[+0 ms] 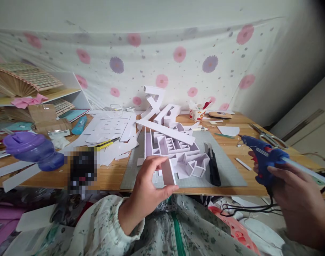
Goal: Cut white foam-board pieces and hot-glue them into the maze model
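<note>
My left hand [147, 186] is closed round a small white foam-board piece [169, 172], held at the near edge of the grey cutting mat [226, 167]. My right hand [295, 197] grips a blue hot-glue gun [262, 156] at the right, nozzle pointing left, a glue stick jutting from its back and its black cord hanging off the table. On the mat just beyond my left hand stand white foam-board box shapes with compartments [178, 149]. More tall white foam shapes [158, 105] rise behind them.
A black utility knife [214, 165] lies on the mat. Cut white sheets [109, 133] spread to the left, beside a purple bottle [33, 149] and a blurred black object [81, 170]. A paper cup [196, 113] and scissors [269, 137] sit further back. Shelves with folded fans [23, 81] stand far left.
</note>
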`<state>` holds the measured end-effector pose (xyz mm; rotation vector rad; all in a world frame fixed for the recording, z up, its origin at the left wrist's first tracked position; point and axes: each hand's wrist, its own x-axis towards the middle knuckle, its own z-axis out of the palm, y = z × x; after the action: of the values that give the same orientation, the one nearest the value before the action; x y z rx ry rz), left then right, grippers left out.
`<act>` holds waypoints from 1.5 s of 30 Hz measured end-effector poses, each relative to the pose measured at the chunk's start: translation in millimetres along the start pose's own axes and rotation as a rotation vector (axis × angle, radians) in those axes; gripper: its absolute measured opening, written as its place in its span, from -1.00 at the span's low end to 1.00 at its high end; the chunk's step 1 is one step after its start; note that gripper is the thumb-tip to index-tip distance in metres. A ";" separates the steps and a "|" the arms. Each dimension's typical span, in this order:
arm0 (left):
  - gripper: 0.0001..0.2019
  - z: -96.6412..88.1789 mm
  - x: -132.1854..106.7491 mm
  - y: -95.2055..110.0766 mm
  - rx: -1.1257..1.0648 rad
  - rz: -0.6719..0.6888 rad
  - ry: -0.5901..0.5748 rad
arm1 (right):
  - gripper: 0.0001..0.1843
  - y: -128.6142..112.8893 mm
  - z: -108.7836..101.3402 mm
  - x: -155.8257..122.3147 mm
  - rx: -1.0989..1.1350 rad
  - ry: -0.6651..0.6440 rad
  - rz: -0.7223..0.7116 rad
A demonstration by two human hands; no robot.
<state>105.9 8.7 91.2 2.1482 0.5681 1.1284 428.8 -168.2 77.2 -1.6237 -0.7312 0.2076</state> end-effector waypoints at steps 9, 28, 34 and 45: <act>-0.40 -6.4 1.4 6.2 0.258 0.135 0.027 | -0.35 -44.6 84.1 -83.6 0.626 -0.215 0.433; -0.40 -13.2 0.0 1.8 0.297 0.075 0.047 | -0.53 -48.7 112.0 -95.0 0.687 -0.629 0.383; -0.36 -17.2 -3.2 6.7 0.117 0.014 -0.045 | -0.59 -43.1 99.7 -100.0 0.282 -0.536 0.246; -0.32 -21.8 -7.9 4.7 -0.270 -0.130 -0.116 | -0.84 -76.0 98.4 -86.9 -0.006 -0.598 -0.455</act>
<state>83.8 7.7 99.3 1.9018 0.4668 0.9446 283.5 -134.6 105.2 -1.3573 -1.5344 0.3640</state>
